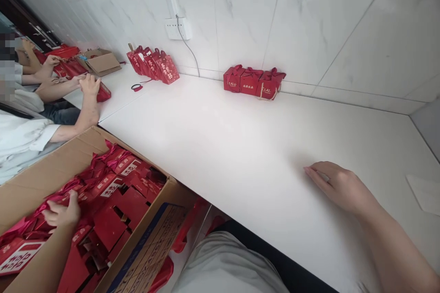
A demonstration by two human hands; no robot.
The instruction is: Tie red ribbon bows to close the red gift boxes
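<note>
My left hand (62,213) is inside a large cardboard carton (25,199), just over red gift boxes (110,226) packed in it. Its thumb and fingers are apart, and no box is gripped. Dark pink ribbon bows top many of the boxes; some carry white labels with red characters. My right hand (338,186) hovers over or rests on the white table (233,146), its fingers loosely bent with a gap beside the thumb and nothing visible in them. Against the wall stands a row of three red ribboned boxes (252,83), some distance from my right hand.
Several red gift bags (153,64) lean by the wall near a dark loop (136,87). At left, co-workers sit at the table, one holding a red box (104,93), near a small open carton (101,62). A cable hangs from the wall socket (177,29).
</note>
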